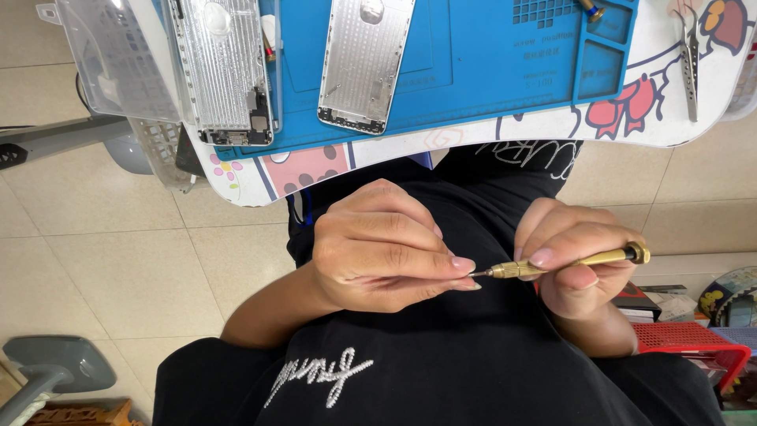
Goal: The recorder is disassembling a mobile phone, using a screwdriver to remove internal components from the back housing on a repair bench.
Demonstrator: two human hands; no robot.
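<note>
- The right hand (572,260) holds a small brass screwdriver (568,263) level over the lap, its fingers clamped around the knurled grip, the dark cap end pointing right.
- The left hand (378,248) meets the screwdriver's thin tip, with thumb and forefinger pinched together on it; whether a loose bit sits between them cannot be told.
- Both hands hang close together in front of a black shirt (441,371), nearer than the counter (552,126).
- On the counter's blue mat (473,71) lie two silver phone housings (367,63), inner sides up.
- Tweezers (691,67) rest far right on the counter.
- A red basket (694,343) stands on the floor at right.
</note>
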